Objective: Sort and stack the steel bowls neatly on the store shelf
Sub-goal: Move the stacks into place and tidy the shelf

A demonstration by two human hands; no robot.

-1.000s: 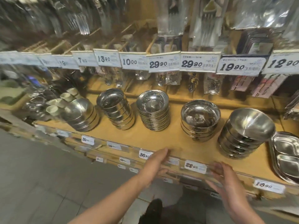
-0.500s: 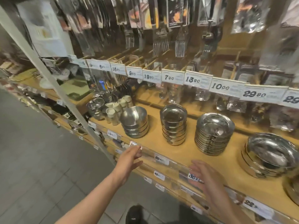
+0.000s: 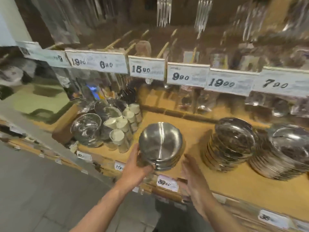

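A short stack of wide steel bowls (image 3: 160,144) stands near the front of the wooden shelf (image 3: 234,183). My left hand (image 3: 135,166) grips the stack's left front side, thumb against the rims. My right hand (image 3: 192,178) hovers just right of the stack with fingers straight, not touching it. Further right stand a taller stack of smaller bowls (image 3: 232,144) and a stack of shallow steel plates (image 3: 287,151). The picture is blurred.
Left of the bowls are cream cups (image 3: 122,126) and shiny steel bowls in clear wrap (image 3: 87,128). Price tags (image 3: 187,76) hang above on hooks with packaged cutlery. A shelf-edge label (image 3: 167,182) sits below the stack. Grey floor lies to the lower left.
The view swung left along the shelf. My left hand rose from the shelf edge and took hold of the leftmost bowl stack; my right hand came up beside it.
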